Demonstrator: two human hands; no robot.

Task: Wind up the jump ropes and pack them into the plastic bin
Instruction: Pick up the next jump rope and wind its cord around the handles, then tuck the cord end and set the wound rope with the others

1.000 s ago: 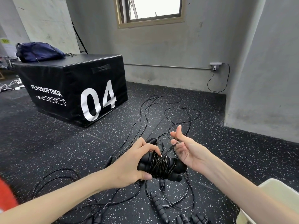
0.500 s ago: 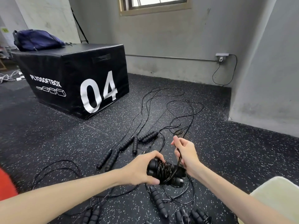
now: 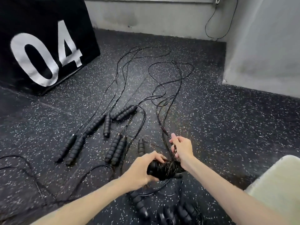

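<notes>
Two paired handles (image 3: 159, 169), already bound by many turns of black cord, sit in the left hand (image 3: 142, 169), whose fingers and thumb curl round their left end. Their long axis runs roughly left to right across the view, with the free end pointing toward the right wrist. Just beyond and to the right, the right hand (image 3: 182, 147) pinches the loose cord (image 3: 164, 125) in curled fingers, thumb up, a little farther out than the bundle; motion blur makes the exact pinch hard to read, so I would say it holds one or two strands. From that hand the cord leads away, up the floor, into slack loops well beyond. So the coming turn depends on this: the cord lies crosswise to the handles' axis and on their far side, and the right hand is the one placed to carry it round them.

At the right edge, near the right forearm, a corner of the pale plastic bin (image 3: 279, 184) shows; nothing can be seen in it. Farther out, more jump ropes (image 3: 113, 148) lie unwound on the speckled floor (image 3: 227, 127), handles mostly pointing away, toward the black box (image 3: 40, 46).
</notes>
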